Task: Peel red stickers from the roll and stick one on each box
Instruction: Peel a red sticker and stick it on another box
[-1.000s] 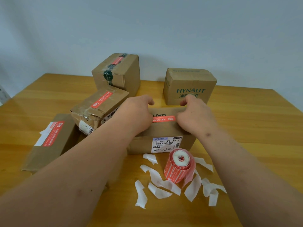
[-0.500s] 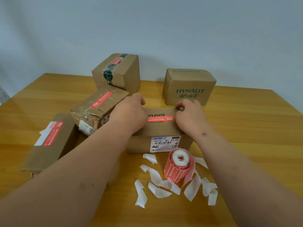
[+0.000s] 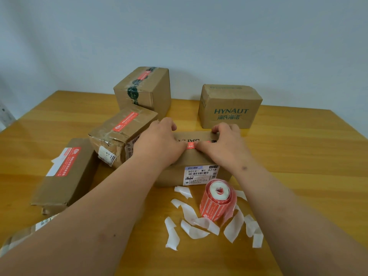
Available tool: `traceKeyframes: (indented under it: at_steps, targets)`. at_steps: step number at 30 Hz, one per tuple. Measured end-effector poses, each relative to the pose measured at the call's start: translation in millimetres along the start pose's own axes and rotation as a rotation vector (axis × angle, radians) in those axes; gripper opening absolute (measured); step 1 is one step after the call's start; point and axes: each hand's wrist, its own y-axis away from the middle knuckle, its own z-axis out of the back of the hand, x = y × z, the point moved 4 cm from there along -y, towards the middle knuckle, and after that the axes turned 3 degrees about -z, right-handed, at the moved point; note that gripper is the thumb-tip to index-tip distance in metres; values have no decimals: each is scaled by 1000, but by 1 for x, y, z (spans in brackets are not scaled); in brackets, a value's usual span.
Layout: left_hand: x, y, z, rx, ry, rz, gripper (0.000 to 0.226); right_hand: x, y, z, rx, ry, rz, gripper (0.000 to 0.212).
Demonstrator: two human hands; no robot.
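Five cardboard boxes stand closed on a wooden table (image 3: 298,156); their contents cannot be seen. The near box (image 3: 199,158), bearing a white shipping label on its front face, lies between both hands. A red sticker (image 3: 190,145) lies flat on its top, its long axis running left to right across the box; only a short middle stretch shows between the two thumbs. The left hand (image 3: 159,144) rests palm-down over the box's left part, thumb pressing the sticker, fingers curled over the far edge. The right hand (image 3: 221,144) mirrors it on the right part, thumb on the sticker, fingers bent over the far edge. Both forearms reach forward from the lower corners. The sticker roll (image 3: 217,198) stands tilted just in front of the near box, its core opening facing up and toward the viewer. White backing scraps (image 3: 191,214) lie scattered around the roll. The HYNAUT box (image 3: 229,108) at the rear right shows no sticker on its visible faces.
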Motion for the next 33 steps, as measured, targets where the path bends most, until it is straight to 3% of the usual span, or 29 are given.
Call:
traceKeyframes:
  at_steps: [3, 7, 11, 15, 17, 22, 25, 28, 33]
  targets:
    - [5, -2, 2, 1, 74, 14, 38, 0, -3, 3, -16, -13, 15, 43]
    - [-1, 2, 0, 9, -51, 5, 47, 4, -1, -1, -5, 26, 54, 61]
    - [4, 0, 7, 8, 60, 19, 28, 1, -4, -1, 2, 47, 155, 53]
    - [7, 4, 10, 13, 67, 26, 31, -6, 5, 5, 339, 27, 109, 94]
    - [4, 6, 11, 34, 7, 10, 32, -5, 8, 11, 443, 52, 119, 97]
    - [-7, 15, 10, 59, -230, -105, 34, 3, 10, 15, 366, 185, 255, 77]
    - [-5, 18, 6, 104, -287, -95, 60, 1, 6, 10, 115, 201, 242, 64]
    - [-3, 17, 11, 40, -264, -14, 64, 0, 7, 9, -62, 134, 139, 45]
    - [-4, 25, 14, -73, -129, 48, 48, 2, 21, 18, 66, -38, 225, 9]
